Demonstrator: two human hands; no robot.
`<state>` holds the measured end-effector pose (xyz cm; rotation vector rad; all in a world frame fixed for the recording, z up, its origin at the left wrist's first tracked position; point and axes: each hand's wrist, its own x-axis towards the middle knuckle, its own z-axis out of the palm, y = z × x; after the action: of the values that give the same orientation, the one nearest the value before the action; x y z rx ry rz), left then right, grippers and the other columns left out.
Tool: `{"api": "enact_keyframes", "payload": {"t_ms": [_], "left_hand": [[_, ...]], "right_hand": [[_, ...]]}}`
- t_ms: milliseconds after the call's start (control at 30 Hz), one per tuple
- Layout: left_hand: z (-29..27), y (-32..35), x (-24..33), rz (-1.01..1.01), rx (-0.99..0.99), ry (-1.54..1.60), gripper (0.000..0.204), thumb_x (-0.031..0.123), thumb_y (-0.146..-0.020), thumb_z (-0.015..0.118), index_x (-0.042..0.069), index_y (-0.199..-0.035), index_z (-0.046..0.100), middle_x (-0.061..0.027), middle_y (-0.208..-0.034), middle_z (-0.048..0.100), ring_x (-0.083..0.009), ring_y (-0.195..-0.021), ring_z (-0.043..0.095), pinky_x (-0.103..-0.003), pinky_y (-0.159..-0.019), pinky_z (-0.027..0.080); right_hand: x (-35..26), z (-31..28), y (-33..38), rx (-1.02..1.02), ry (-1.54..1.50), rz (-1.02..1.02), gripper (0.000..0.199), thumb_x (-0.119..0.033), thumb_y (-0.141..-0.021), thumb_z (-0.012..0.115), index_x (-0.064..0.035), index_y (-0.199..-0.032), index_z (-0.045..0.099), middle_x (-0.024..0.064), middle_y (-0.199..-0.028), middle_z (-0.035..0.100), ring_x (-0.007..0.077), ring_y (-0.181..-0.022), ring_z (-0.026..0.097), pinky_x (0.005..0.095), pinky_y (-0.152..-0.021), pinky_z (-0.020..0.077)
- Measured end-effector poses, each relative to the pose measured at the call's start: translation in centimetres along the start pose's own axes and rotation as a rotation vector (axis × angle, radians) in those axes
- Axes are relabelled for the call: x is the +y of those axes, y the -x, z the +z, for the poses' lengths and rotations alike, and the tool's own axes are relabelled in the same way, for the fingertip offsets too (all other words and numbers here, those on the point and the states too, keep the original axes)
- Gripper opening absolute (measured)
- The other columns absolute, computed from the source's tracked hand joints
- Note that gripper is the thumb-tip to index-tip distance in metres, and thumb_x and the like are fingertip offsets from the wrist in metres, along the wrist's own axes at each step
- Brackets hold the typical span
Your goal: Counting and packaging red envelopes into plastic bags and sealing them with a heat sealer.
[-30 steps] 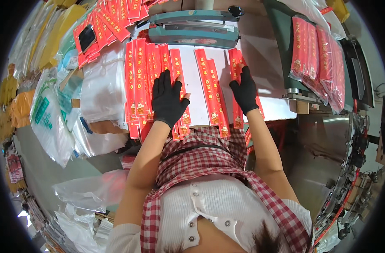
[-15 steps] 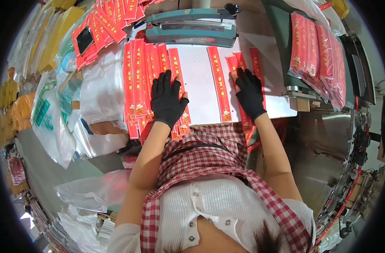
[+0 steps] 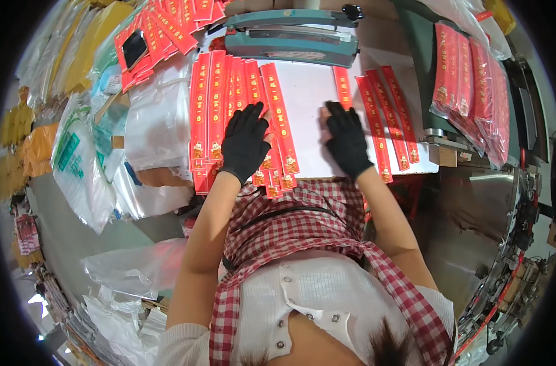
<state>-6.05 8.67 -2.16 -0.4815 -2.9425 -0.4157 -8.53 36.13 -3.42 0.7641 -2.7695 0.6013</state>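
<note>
My left hand (image 3: 246, 141), in a black half-finger glove, lies with fingers stretched out over a row of overlapping red strips printed with gold characters (image 3: 216, 110). A slanted red strip (image 3: 282, 122) lies at the right side of that row, beside its thumb. My right hand (image 3: 346, 141), gloved the same way, rests flat with fingers extended on a single red strip (image 3: 342, 85); the hand hides that strip's lower part. Three more red strips (image 3: 374, 125) lie slightly fanned on the white tabletop (image 3: 311, 149), right of this hand.
A teal sealing machine (image 3: 293, 46) stands at the back of the table. Bagged red strips (image 3: 455, 73) lie at the right. Clear plastic bags (image 3: 156, 116) sit at the left, below loose red strips bearing a black phone (image 3: 134, 49).
My right hand has shifted left from the right-hand strips onto the single strip. Those right-hand strips now lie uncovered and more evenly spaced. My left hand stays on its row; the view has shifted slightly.
</note>
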Motion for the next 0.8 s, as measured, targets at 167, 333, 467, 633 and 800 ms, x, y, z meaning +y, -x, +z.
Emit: {"api": "enact_keyframes", "payload": {"t_ms": [167,333,467,633,800], "left_hand": [[0.2,0.1,1.5,0.021,0.048,-0.081,0.053,0.033,-0.092,0.059,0.016,-0.141,0.049,-0.0108,-0.148,0.042,-0.0294,-0.138,0.038,-0.048,-0.116,0.025],[0.5,0.1,1.7,0.033,0.093,-0.061,0.055,0.036,-0.091,0.060,0.017,-0.141,0.050,-0.0104,-0.147,0.043,-0.0299,-0.137,0.038,-0.049,-0.115,0.024],[0.6,-0.5,2.5,0.070,0.032,-0.052,0.060,0.043,-0.091,0.058,0.017,-0.144,0.046,-0.0090,-0.149,0.042,-0.0292,-0.137,0.037,-0.049,-0.115,0.021],[1.5,0.4,1.9,0.039,0.111,0.092,0.062,0.035,-0.088,0.065,0.015,-0.143,0.046,-0.0124,-0.149,0.040,-0.0306,-0.138,0.037,-0.049,-0.115,0.026],[0.5,0.9,2.2,0.026,0.062,0.047,0.063,0.037,-0.088,0.065,0.015,-0.144,0.045,-0.0130,-0.149,0.039,-0.0303,-0.138,0.036,-0.050,-0.115,0.025]], "right_hand": [[2.2,-3.2,1.0,-0.119,-0.009,0.009,0.068,0.006,-0.072,0.057,-0.0084,-0.138,0.049,0.0133,-0.142,0.049,0.0304,-0.134,0.044,0.0430,-0.113,0.0320],[3.0,-4.1,2.5,-0.108,0.176,0.169,0.063,0.003,-0.070,0.064,-0.0086,-0.131,0.053,0.0115,-0.140,0.052,0.0305,-0.133,0.045,0.0419,-0.110,0.0363],[0.0,-0.9,-0.5,0.211,-0.099,0.104,0.058,0.000,-0.072,0.068,-0.0074,-0.128,0.055,0.0135,-0.139,0.050,0.0347,-0.128,0.047,0.0437,-0.101,0.0437],[-5.5,2.4,-2.7,0.044,0.053,0.012,0.061,-0.013,-0.071,0.072,-0.0109,-0.129,0.055,0.0185,-0.134,0.052,0.0361,-0.123,0.050,0.0453,-0.099,0.0429],[-2.6,0.6,0.7,0.035,0.092,0.134,0.057,-0.012,-0.069,0.072,-0.0091,-0.124,0.058,0.0180,-0.132,0.053,0.0369,-0.118,0.052,0.0474,-0.097,0.0433]]}}
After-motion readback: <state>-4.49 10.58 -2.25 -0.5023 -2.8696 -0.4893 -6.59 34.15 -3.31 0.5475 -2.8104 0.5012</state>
